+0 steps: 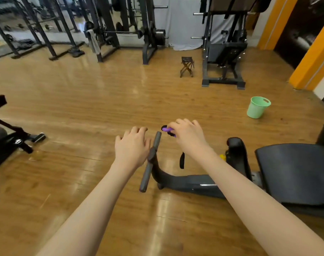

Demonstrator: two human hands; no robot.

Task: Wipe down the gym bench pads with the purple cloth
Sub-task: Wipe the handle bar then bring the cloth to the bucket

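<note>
The purple cloth [165, 129] is grasped by the right hand [188, 134] beyond the bench's front crossbar [150, 161]; the left hand [132, 146] is held relaxed, grasping nothing.

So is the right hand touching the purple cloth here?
Touching. The head view shows the right hand with fingers curled round the purple cloth.

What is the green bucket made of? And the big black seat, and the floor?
Green bucket: looks like matte plastic, smooth moulded walls with cut-out handles. Black seat pad: probably vinyl or leather-like cover, with a soft sheen. Floor: glossy wood or wood-look planks, showing grain and reflections.
</note>
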